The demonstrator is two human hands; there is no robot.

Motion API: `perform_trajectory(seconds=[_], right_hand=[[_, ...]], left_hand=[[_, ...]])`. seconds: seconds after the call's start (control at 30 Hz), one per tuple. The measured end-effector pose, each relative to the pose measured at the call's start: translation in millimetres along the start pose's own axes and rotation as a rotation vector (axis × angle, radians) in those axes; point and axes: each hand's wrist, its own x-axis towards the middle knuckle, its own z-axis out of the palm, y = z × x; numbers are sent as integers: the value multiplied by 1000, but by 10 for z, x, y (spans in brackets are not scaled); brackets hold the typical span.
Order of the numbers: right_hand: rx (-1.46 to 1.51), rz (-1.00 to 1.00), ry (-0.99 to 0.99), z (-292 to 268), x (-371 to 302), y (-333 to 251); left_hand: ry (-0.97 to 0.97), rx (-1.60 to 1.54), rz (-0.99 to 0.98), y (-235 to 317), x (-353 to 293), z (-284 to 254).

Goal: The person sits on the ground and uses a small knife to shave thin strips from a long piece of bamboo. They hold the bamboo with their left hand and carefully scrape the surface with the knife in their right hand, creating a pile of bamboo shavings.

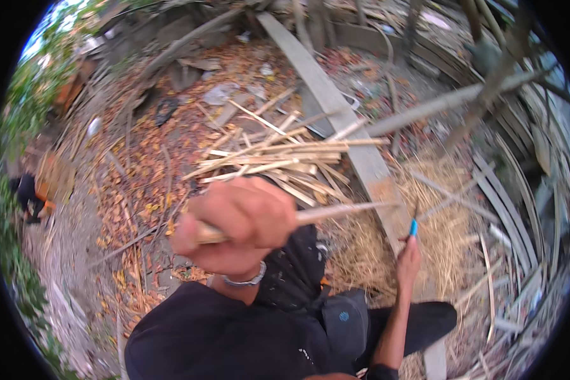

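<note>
My left hand (250, 212), with a band at the wrist, is raised close in front of me and closed round a pale wooden stick (335, 211). The stick points right, its thin tip over a long plank (361, 155); motion blurs the hand. My right hand (409, 251) is lower and farther right beside the plank. It grips a knife (414, 226) with a bright blue handle, the narrow blade pointing away from me. Whether blade and stick touch, I cannot tell. Beyond my left hand lies a heap of split sticks (278, 155).
Pale shavings (446, 221) cover the ground around the plank's near part. Poles (456, 107) and loose slats (506, 202) stand and lie at the right. Dry leaves (139, 190) spread to the left. A dark bag (345, 323) rests at my lap. Another person (28, 196) is at the far left.
</note>
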Motion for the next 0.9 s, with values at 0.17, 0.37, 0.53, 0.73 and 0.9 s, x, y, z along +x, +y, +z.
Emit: perform_trajectory(seconds=[0.17,0.37,0.53,0.73,0.9], right_hand=[[-99,-122,-32,-32,-11,-133],[-188,-65,-243,26,-141,-669],[-142,-236,-269,129,-337,-1036],[-223,-203,-240,154,-247,-838],[-419,180,-183,10,224,-178]], left_hand=[[-26,-17,1,-113,-55,-136],[-97,-19,-12,-146,62,-103],[-134,-113,-33,-110,-47,-54],[148,-66,140,-89,-162,47],[-29,-193,101,-32,-157,79]])
